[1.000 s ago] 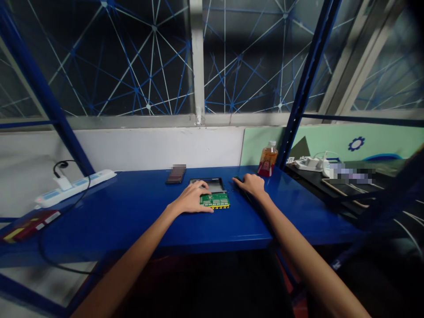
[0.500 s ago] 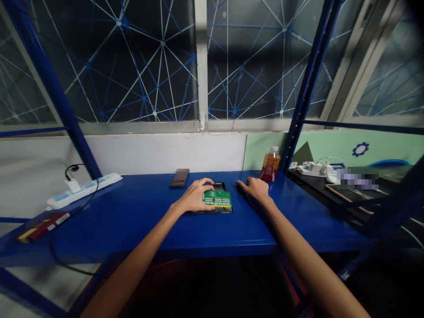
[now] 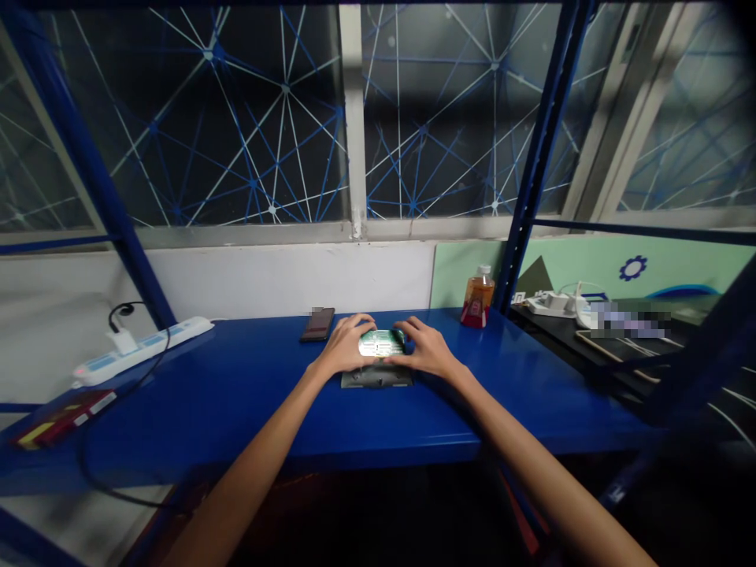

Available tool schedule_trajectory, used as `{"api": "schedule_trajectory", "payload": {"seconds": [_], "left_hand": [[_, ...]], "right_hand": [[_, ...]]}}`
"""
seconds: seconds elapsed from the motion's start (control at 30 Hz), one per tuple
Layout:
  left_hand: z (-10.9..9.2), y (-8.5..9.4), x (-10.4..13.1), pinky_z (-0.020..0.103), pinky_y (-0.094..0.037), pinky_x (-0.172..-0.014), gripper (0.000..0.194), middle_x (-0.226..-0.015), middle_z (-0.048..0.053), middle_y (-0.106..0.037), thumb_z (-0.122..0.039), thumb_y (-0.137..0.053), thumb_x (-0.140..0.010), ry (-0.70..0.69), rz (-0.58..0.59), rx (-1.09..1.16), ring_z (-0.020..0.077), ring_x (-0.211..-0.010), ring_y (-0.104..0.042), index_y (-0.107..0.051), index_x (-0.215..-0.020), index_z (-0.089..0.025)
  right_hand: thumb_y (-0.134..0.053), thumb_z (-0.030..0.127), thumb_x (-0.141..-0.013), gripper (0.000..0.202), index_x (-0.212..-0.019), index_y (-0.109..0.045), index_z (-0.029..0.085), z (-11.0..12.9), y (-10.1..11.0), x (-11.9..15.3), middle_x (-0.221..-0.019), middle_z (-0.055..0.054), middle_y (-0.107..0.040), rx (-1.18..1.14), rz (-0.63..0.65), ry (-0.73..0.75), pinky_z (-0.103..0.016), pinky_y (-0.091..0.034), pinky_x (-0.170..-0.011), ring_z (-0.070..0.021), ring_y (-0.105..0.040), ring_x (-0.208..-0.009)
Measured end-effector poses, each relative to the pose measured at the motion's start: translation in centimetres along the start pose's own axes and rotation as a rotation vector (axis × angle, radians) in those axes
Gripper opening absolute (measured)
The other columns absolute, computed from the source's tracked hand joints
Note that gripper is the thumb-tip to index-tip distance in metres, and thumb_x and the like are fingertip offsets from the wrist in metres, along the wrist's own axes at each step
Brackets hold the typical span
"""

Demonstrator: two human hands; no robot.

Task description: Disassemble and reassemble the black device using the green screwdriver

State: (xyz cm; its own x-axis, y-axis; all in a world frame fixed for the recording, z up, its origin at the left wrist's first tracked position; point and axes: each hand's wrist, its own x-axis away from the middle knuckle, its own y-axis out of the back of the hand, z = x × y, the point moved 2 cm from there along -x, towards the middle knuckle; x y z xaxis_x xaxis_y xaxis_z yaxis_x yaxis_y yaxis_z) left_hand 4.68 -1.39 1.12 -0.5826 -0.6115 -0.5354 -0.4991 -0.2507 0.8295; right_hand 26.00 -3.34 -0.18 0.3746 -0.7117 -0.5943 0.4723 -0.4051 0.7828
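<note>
A green circuit board is gripped at its two short ends, with a bright glare across its face. My left hand is closed on the left end, thumb at the near edge and fingers at the far edge. On the right end my right hand is closed in the same way. Under and in front of the board lies a dark, flat tray-like case on the blue table. Whether the board touches the case I cannot tell.
Behind my left hand lies a phone. A drink bottle stands at the back right. A white power strip with a black cable and a red box are at the left. Blue shelf posts frame the table.
My right hand has moved left from the table and taken hold of the board's right end. The board has tilted and now catches the light. The view has shifted slightly.
</note>
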Motion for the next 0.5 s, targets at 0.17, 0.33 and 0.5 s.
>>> {"api": "schedule_trajectory", "payload": {"seconds": [0.17, 0.33, 0.5], "left_hand": [[-0.1, 0.1, -0.1, 0.044, -0.039, -0.099, 0.053, -0.123, 0.008, -0.056, -0.03, -0.078, -0.061, 0.008, -0.022, -0.002, 0.0311, -0.11, -0.054, -0.061, -0.11, -0.022], [0.5, 0.5, 0.2, 0.045, -0.04, -0.097, 0.054, -0.124, 0.008, -0.054, -0.038, -0.074, -0.069, 0.013, -0.024, 0.014, 0.0309, -0.113, -0.053, -0.058, -0.12, -0.025], [2.0, 1.8, 0.9, 0.043, -0.043, -0.095, 0.056, -0.122, 0.007, -0.055, -0.033, -0.073, -0.071, 0.041, -0.01, 0.065, 0.0285, -0.11, -0.055, -0.056, -0.125, -0.028]], "right_hand": [[-0.063, 0.054, -0.078, 0.056, -0.122, -0.057, 0.019, -0.1, -0.6, 0.1, -0.108, -0.011, -0.059, 0.056, 0.057, 0.016, -0.03, -0.045, -0.07, -0.0224, -0.061, -0.086], [-0.065, 0.049, -0.079, 0.055, -0.122, -0.056, 0.018, -0.6, -0.5, 0.1, -0.108, -0.012, -0.058, -0.002, 0.024, 0.037, -0.034, -0.048, -0.074, -0.0226, -0.06, -0.084], [-0.064, 0.041, -0.082, 0.052, -0.128, -0.052, 0.019, -1.1, -0.3, 0.3, -0.115, -0.013, -0.055, -0.117, -0.021, 0.035, -0.036, -0.052, -0.072, -0.0196, -0.061, -0.078]]}}
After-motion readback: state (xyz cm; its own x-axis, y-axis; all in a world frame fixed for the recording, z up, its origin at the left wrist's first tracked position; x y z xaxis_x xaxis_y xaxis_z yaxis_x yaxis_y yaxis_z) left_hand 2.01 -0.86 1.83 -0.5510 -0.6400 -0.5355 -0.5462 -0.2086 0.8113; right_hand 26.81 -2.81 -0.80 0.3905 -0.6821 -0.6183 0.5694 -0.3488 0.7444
